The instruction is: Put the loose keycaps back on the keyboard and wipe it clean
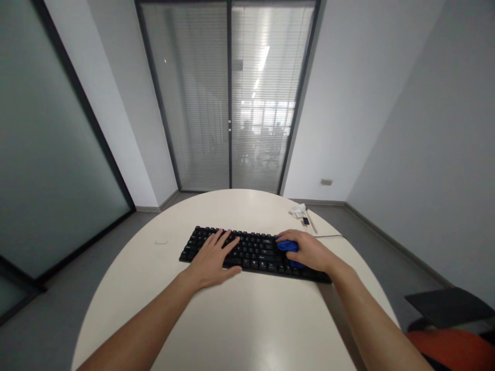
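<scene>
A black computer keyboard (253,252) lies flat on the round cream table (240,314), slightly turned. My left hand (214,257) rests on its left part with the fingers spread and nothing in them; the thumb lies along the front edge. In my right hand (309,250) is a bunched blue cloth (288,246), held between thumb and fingers against the keys of the keyboard's right part. The hand and forearm hide some of the right end of the keyboard.
Toward the table's back right lie a crumpled white wrapper (297,211), a small black piece (306,221) and a thin pale stick (311,221). A dark cable (328,236) runs off the right edge. An orange and black chair (450,345) stands at the lower right.
</scene>
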The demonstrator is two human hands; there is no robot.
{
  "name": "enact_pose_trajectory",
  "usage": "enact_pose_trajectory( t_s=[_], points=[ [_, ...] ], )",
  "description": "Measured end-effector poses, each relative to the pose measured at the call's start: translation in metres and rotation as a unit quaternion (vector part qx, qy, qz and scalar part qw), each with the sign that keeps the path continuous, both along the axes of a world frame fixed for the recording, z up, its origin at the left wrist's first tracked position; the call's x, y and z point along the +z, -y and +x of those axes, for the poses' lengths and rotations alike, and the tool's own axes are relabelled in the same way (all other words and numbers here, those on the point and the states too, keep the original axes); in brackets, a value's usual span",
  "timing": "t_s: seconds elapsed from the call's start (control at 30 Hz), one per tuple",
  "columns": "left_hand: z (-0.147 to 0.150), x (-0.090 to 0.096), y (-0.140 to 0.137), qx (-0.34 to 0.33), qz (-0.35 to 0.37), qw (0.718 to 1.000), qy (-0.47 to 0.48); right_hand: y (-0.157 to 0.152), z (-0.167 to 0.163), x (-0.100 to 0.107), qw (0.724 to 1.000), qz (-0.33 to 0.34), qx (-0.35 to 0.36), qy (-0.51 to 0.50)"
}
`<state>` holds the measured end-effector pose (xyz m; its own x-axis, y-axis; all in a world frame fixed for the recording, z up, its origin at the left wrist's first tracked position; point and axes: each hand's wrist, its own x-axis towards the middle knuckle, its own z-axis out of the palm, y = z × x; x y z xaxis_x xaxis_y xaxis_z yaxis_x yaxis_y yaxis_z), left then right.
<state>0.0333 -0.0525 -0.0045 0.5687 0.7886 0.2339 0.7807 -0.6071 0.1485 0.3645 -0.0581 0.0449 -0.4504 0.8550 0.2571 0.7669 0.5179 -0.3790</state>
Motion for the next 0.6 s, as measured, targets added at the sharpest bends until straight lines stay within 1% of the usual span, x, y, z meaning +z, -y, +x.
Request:
enact_pose_trajectory(
  t_s=[0.1,0.17,0.23,0.37,0.5,0.6],
  points=[
    [0.000,0.001,0.001,-0.001,-0.001,1.000,-0.009,-0.004,-0.004,-0.010,0.997,0.059,-0.048,-0.012],
    [0.000,0.003,0.001,-0.001,-0.002,1.000,-0.009,-0.007,-0.009,-0.016,0.994,0.090,-0.055,-0.017],
    [0.001,0.005,0.003,0.002,-0.004,1.000,-0.009,-0.009,-0.014,-0.019,0.993,0.102,-0.055,-0.005],
    [0.003,0.007,0.005,0.010,-0.010,1.000,-0.011,-0.007,-0.021,-0.016,0.994,0.077,-0.067,0.040],
    [0.006,0.007,0.006,0.024,-0.013,1.000,-0.012,-0.002,-0.020,-0.008,0.996,0.048,-0.034,0.065],
    [0.007,0.007,0.006,0.030,-0.020,0.999,-0.017,0.000,-0.018,-0.002,0.997,0.026,-0.022,0.071]
  ],
)
